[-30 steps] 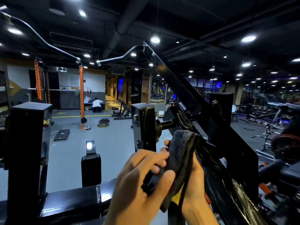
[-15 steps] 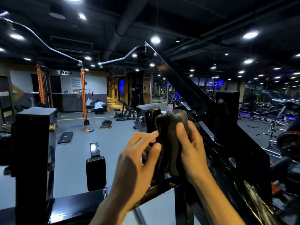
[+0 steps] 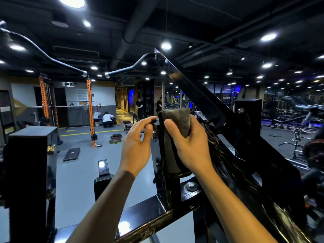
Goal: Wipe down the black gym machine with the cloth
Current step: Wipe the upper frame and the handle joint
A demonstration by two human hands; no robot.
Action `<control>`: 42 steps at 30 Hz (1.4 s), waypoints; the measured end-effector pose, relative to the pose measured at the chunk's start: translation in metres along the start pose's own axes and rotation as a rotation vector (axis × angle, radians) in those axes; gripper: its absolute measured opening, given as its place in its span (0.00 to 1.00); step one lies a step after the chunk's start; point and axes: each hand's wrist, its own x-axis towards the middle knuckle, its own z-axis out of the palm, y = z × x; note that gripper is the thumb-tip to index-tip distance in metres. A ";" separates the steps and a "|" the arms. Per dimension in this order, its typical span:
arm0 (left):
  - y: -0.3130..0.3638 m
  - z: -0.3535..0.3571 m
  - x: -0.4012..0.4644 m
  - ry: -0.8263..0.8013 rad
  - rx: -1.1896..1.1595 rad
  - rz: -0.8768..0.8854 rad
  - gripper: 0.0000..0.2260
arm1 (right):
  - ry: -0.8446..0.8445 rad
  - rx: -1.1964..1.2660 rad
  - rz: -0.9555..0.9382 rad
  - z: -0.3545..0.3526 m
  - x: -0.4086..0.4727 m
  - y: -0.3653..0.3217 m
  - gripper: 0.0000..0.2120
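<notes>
A dark grey cloth [image 3: 177, 120] is draped over the top of a black upright post of the gym machine [image 3: 206, 100], at the centre of the head view. My right hand [image 3: 191, 144] grips the cloth against the post, thumb on the near face and fingers round the right side. My left hand [image 3: 138, 142] is just left of the post, its fingertips pinching the cloth's upper left edge. The machine's glossy black slanted arm runs from upper centre down to the lower right, and a black crossbar [image 3: 150, 220] passes under my forearms.
A second black post [image 3: 33, 165] stands at the left. A small padded seat [image 3: 103, 179] sits on the grey floor below my left arm. Weight plates [image 3: 115, 138] and an orange rack [image 3: 90, 109] lie further back, with people beyond. More machines fill the right side.
Both hands rose with the cloth from the lower part of the post to its top. The cloth, bunched between my hands before, now lies over the post's top under my right hand.
</notes>
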 end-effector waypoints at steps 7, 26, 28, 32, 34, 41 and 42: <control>-0.003 0.001 0.005 0.027 0.006 -0.018 0.11 | 0.117 -0.221 -0.145 -0.005 0.009 -0.001 0.12; -0.013 0.006 0.007 0.073 -0.117 -0.009 0.12 | 0.075 -0.153 -0.246 0.007 -0.001 0.006 0.11; -0.012 0.005 0.006 0.076 -0.127 -0.026 0.11 | 0.130 -0.145 -0.235 0.005 -0.003 0.013 0.11; -0.010 0.005 0.005 0.069 -0.123 -0.045 0.10 | 0.099 -0.169 -0.236 0.006 -0.008 0.012 0.10; -0.008 0.006 0.005 0.078 -0.133 -0.056 0.10 | 0.111 -0.185 -0.234 0.005 0.002 0.007 0.10; -0.007 0.006 0.004 0.076 -0.159 -0.075 0.10 | 0.125 -0.165 -0.224 0.006 -0.012 0.013 0.09; -0.007 0.006 0.004 0.077 -0.161 -0.075 0.10 | 0.125 -0.170 -0.221 0.006 -0.010 0.011 0.09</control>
